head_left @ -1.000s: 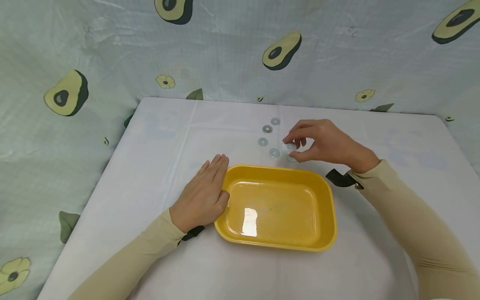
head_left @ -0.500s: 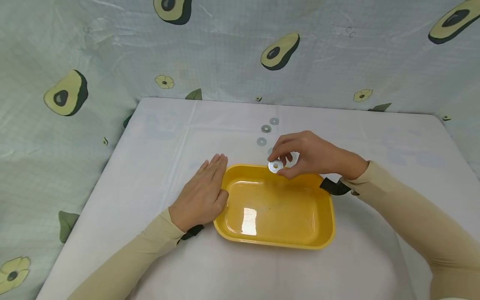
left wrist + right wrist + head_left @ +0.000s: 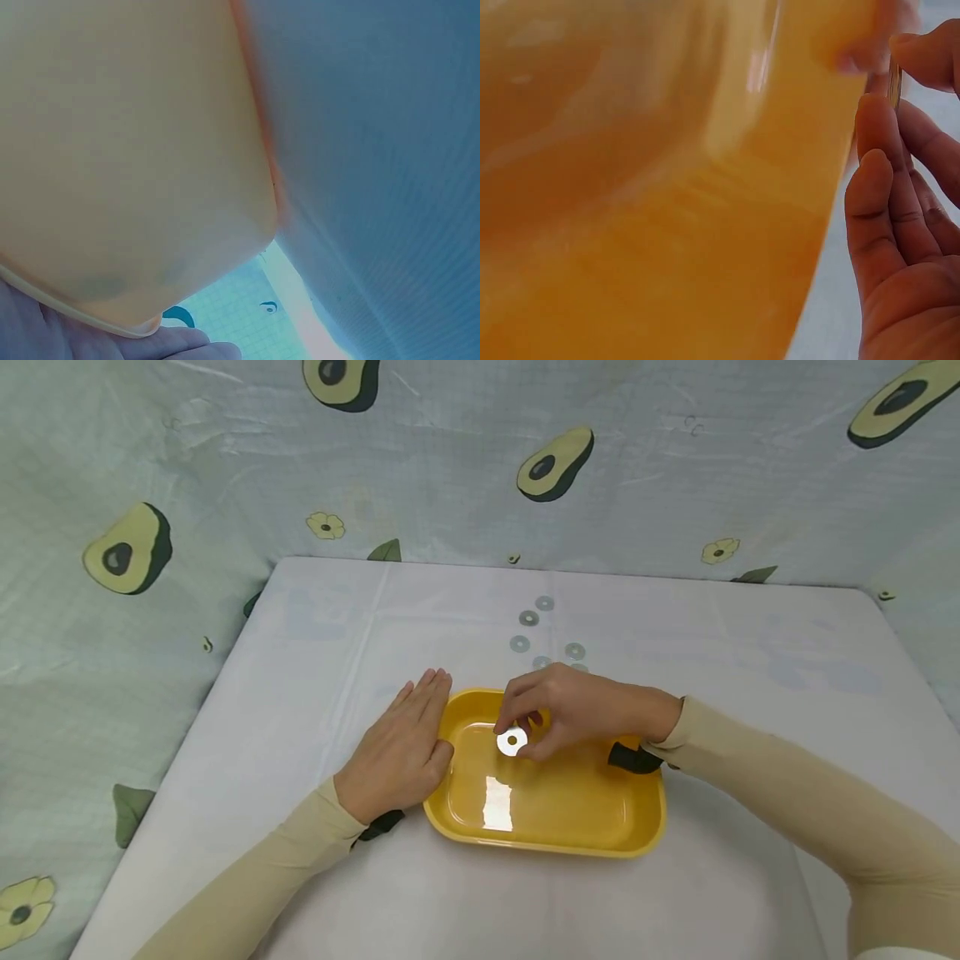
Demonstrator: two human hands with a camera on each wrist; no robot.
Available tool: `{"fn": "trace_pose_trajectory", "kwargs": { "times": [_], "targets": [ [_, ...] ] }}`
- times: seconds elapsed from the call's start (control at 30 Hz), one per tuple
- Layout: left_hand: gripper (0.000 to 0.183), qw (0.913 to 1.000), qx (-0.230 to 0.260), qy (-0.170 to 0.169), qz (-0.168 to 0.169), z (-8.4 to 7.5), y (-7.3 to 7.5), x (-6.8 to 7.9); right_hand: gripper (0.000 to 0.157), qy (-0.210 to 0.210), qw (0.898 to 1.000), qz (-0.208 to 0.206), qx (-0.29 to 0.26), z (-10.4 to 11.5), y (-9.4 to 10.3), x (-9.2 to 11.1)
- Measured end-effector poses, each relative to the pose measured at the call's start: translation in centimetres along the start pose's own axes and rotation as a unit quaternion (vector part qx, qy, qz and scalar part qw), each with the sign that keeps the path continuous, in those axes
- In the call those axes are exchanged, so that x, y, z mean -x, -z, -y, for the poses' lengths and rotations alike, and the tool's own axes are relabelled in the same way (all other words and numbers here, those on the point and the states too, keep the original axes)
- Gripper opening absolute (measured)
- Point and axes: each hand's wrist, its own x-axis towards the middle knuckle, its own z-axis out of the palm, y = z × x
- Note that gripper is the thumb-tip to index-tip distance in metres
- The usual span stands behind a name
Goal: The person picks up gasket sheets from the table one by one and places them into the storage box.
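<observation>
- While the right hand pinches a washer over the yellow tray, its flat, holed face points toward the head camera.
- Left hand, unclenched with straight fingers, touches the tray's left side.
- The tray's long axis runs left to right on the desk.
- Other washers lie flat beyond it.

Tray on table, washers behind tray, sheet behind table
</observation>
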Motion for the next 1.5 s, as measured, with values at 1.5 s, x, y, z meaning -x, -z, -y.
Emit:
{"fn": "trace_pose_trajectory", "kwargs": {
  "times": [1.5],
  "targets": [
    [0.067, 0.9999, 0.008, 0.001, 0.008, 0.1, 0.1, 0.0, 0.027, 0.003, 0.987, 0.163, -0.011, 0.0, -5.8, -4.2]
  ]
}}
